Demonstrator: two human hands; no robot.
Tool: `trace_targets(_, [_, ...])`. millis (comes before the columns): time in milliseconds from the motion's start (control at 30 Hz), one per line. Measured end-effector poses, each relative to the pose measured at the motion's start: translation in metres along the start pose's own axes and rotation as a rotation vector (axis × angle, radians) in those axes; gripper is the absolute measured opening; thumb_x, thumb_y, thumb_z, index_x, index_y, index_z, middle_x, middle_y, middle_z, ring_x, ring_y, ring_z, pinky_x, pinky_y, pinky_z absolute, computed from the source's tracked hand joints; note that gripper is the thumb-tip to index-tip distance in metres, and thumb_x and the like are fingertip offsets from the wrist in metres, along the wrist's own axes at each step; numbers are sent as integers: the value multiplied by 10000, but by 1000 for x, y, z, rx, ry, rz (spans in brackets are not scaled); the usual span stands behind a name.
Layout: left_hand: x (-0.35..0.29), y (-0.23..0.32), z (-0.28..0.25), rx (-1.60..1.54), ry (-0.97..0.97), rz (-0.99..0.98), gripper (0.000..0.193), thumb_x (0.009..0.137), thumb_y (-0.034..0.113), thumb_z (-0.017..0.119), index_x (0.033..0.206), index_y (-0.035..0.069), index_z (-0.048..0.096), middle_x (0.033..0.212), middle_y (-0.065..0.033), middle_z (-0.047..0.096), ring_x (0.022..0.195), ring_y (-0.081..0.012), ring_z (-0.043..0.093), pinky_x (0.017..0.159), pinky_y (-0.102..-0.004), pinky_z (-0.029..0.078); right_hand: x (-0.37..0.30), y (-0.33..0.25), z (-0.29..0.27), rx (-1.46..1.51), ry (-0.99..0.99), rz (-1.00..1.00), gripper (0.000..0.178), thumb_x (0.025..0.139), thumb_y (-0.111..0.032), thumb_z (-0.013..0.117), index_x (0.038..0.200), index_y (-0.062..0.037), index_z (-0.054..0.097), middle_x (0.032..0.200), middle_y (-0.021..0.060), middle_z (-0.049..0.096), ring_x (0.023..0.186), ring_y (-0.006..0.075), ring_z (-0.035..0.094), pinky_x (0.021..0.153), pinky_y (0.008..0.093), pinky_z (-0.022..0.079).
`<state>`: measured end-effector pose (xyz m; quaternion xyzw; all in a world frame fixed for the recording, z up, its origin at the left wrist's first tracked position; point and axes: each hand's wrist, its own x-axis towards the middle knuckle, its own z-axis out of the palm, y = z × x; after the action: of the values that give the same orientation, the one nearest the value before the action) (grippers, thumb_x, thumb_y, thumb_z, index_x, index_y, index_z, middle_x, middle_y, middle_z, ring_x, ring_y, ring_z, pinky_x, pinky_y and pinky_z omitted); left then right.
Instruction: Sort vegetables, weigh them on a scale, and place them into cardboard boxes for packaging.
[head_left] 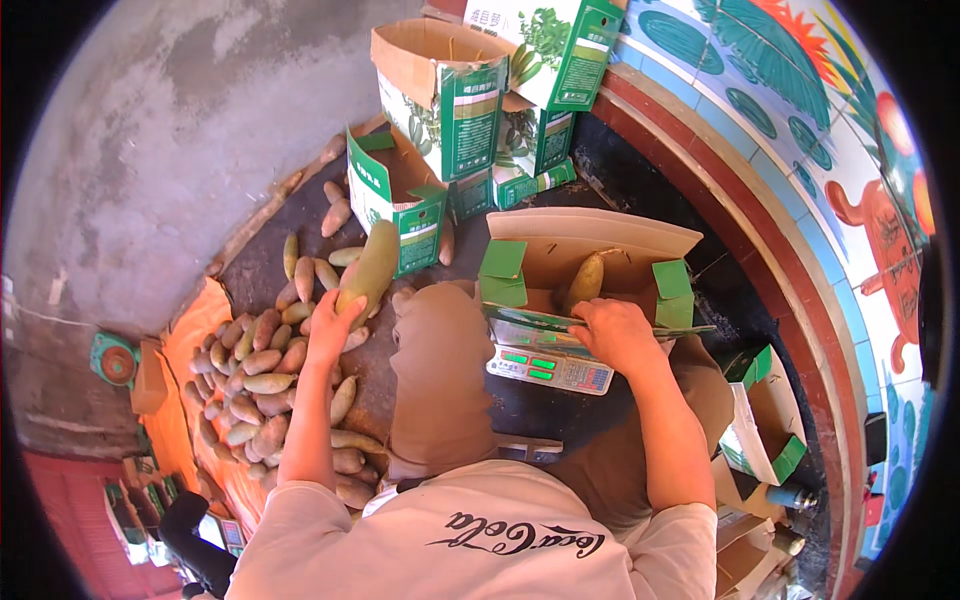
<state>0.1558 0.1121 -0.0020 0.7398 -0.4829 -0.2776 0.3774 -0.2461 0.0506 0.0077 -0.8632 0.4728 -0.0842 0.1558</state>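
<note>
My left hand [336, 322] is closed round the lower end of a large oblong green-brown fruit [374, 262], held above the left side of the floor. At the right, my right hand [614, 332] reaches over the near flap of an open green-and-white carton [540, 225], its fingers curled at the lower end of another oblong fruit [586, 282]. That fruit leans inside the carton, stem end up. The fingertips are partly hidden. Under the carton is a digital scale [550, 370] with lit green displays, its panel showing on the near side.
A heap of similar fruits [250, 385] lies on the left, partly on an orange sheet [195, 335]. Open and stacked cartons [440, 110] stand at the back; another open carton [768, 415] is at the right. A painted wall [840, 150] curves along the right.
</note>
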Motion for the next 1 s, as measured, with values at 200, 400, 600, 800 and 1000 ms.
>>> trace_targets(200, [5,95,23,80,-189,402,417,772,274,678,1049,-21,575,898,-128,616,838,-187,579,768,-312,458,0,5,5,-75,-17,-21,239,821,-290,599,895,-63,610,806,132,650,782,306,633,687,406,495])
trace_targets(400, [1,162,81,511,-353,601,473,702,397,710,995,42,602,877,-167,642,833,-327,618,746,-397,482,-2,2,-2,-90,-69,12,251,827,-295,592,915,-62,611,811,133,651,802,304,632,707,403,498])
trace_targets(600, [12,162,143,676,-457,542,458,668,431,719,944,80,619,851,-159,647,816,-329,621,726,-414,487,-1,1,-4,-80,-107,22,256,827,-296,591,918,-57,611,817,134,652,813,301,633,722,407,495])
trace_targets(800, [28,140,156,458,-459,581,263,733,262,686,880,52,624,874,-153,648,786,-324,620,709,-412,486,0,2,-1,-70,-91,-2,241,832,-283,587,920,-60,609,832,131,654,819,297,634,714,400,498])
trace_targets(1000, [22,132,115,-8,-175,522,148,798,120,633,910,24,640,827,-97,653,694,-189,616,637,-295,482,-1,9,3,-73,26,-26,212,824,-264,597,883,-60,597,802,122,641,782,296,630,681,395,500])
